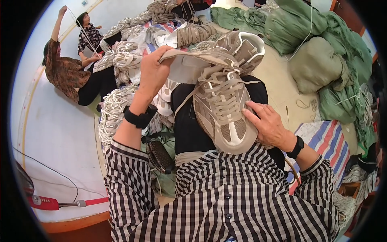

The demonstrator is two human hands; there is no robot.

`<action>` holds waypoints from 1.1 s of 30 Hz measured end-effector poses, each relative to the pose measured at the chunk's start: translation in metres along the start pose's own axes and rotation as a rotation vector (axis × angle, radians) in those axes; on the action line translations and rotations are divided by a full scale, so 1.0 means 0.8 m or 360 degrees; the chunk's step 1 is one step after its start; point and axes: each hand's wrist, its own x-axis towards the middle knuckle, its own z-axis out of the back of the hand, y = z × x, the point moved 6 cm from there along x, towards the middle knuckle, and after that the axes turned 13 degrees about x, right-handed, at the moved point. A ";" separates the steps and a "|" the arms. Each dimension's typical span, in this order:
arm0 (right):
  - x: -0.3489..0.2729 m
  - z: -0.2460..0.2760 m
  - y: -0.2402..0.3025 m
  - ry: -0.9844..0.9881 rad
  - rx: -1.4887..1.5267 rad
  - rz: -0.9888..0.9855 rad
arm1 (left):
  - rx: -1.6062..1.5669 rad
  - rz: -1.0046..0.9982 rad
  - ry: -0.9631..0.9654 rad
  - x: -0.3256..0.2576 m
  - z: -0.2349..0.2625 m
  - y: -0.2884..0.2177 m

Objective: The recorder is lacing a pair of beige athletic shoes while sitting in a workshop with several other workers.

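A beige and white sneaker (225, 109) lies across my lap, its toe toward me and its flat beige laces (226, 105) crossed over the front. My left hand (155, 69) is raised at the sneaker's far left, closed on a broad beige strip (193, 54) that stretches to the sneaker's upper end. Whether this strip is lace I cannot tell. My right hand (271, 124) grips the sneaker's right side, fingers on the upper and thumb hidden. Beyond the laces shows a white-edged shoe collar (252, 46); whether it belongs to the same sneaker is unclear.
Beside my left leg are heaped white laces (115, 111) and shoe uppers (163, 99). A dark bag (159, 155) lies by my left thigh. Green sacks (296, 28) pile up at far right, above striped sheeting (326, 139). Two people (66, 76) sit at far left, one pulling laces.
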 end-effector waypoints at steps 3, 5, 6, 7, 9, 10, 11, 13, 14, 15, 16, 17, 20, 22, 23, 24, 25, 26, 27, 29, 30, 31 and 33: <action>0.044 0.024 0.005 -0.0188 0.0081 0.0005 | -0.0101 -0.0041 0.0015 0.010 -0.007 -0.008; 0.081 0.036 0.007 -0.0233 0.0029 0.0032 | 0.0008 -0.0211 0.0018 0.009 -0.011 -0.039; 0.098 0.037 0.003 -0.0257 0.0027 0.0003 | 0.0088 -0.0221 0.0130 0.005 -0.012 -0.049; 0.117 0.040 0.001 -0.0252 -0.0011 -0.0039 | 0.0089 -0.0223 0.0133 0.005 0.000 -0.062; 0.146 0.041 -0.010 -0.0326 -0.0010 -0.0044 | 0.0116 -0.0089 0.0325 0.000 0.004 -0.073; 0.166 0.043 -0.008 -0.0353 0.0015 -0.0001 | 0.0013 -0.0027 0.0395 -0.001 0.013 -0.046; 0.178 0.046 -0.019 -0.0390 0.0016 -0.0011 | -0.0426 0.0186 0.0608 0.003 0.011 -0.042; 0.203 0.040 -0.035 -0.0366 0.0123 -0.0098 | -0.0629 0.0258 0.0575 -0.002 0.024 -0.037; 0.211 0.036 -0.043 -0.0348 0.0039 -0.0130 | -0.0640 0.0238 0.0592 -0.002 0.023 -0.040; 0.217 0.032 -0.051 -0.0328 -0.0046 -0.0163 | -0.0520 0.0131 0.0541 0.000 0.023 -0.046; 0.225 0.031 -0.048 -0.0364 -0.0046 -0.0090 | -0.0383 0.0053 0.0467 -0.001 0.029 -0.049; 0.229 0.030 -0.049 -0.0362 -0.0044 -0.0086 | -0.0382 0.0057 0.0464 0.000 0.025 -0.052; 0.239 0.020 -0.042 -0.0224 0.0009 -0.0078 | 0.0441 -0.0154 0.0047 0.012 0.009 -0.032; 0.234 0.010 -0.025 0.0078 0.0100 -0.0180 | 0.0403 -0.0052 0.0036 0.030 0.007 0.027; 0.224 0.007 -0.023 0.0080 0.0092 -0.0185 | 0.0351 0.0040 0.0047 0.040 0.002 0.055; 0.208 0.016 -0.016 -0.0151 0.0309 -0.0044 | 0.0348 0.0040 0.0044 0.048 -0.001 0.071; 0.188 0.024 -0.008 -0.0373 0.0540 0.0111 | 0.0470 0.0025 -0.0009 0.049 0.002 0.086; 0.165 0.026 -0.013 -0.0328 0.0483 -0.0019 | 0.0573 -0.0006 -0.0061 0.057 -0.001 0.091; 0.136 0.027 -0.023 -0.0285 0.0432 -0.0156 | 0.0560 -0.0005 -0.0057 0.066 -0.008 0.091; 0.082 0.007 -0.042 -0.0257 0.0394 -0.0197 | 0.0374 -0.0039 0.0040 0.078 -0.013 0.081; 0.067 0.002 -0.038 -0.0241 0.0366 -0.0177 | 0.0304 -0.0074 0.0075 0.078 -0.013 0.084; 0.057 -0.001 -0.033 -0.0228 0.0331 -0.0163 | 0.0308 -0.0070 0.0080 0.076 -0.013 0.079; 0.043 -0.004 -0.035 -0.0194 0.0220 -0.0235 | 0.0263 -0.0182 0.0010 0.069 -0.021 0.050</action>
